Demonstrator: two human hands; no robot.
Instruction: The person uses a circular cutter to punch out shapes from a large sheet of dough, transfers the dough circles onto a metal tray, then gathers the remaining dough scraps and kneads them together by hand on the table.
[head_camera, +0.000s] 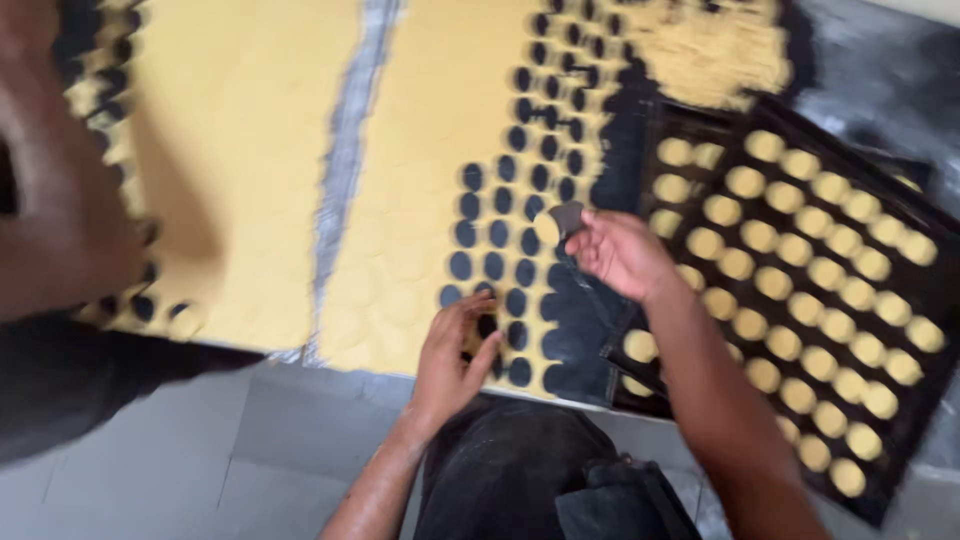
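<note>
A wide sheet of pale yellow dough (420, 150) covers a dark table, punched with several round holes. My left hand (455, 350) presses down on the dough near the table's front edge, fingers curled around a cut disc. My right hand (620, 250) is raised a little above the dough and grips a small flat metal scraper (568, 217) with a round dough disc (546, 228) on it. To the right lies a black baking tray (930, 290) filled with rows of round dough discs (790, 250).
Another person's arm and dark sleeve (60, 230) fill the left edge over a second dough sheet (240, 150). Dough scraps (710, 50) pile at the back right. Grey floor tiles (250, 450) lie below the table edge.
</note>
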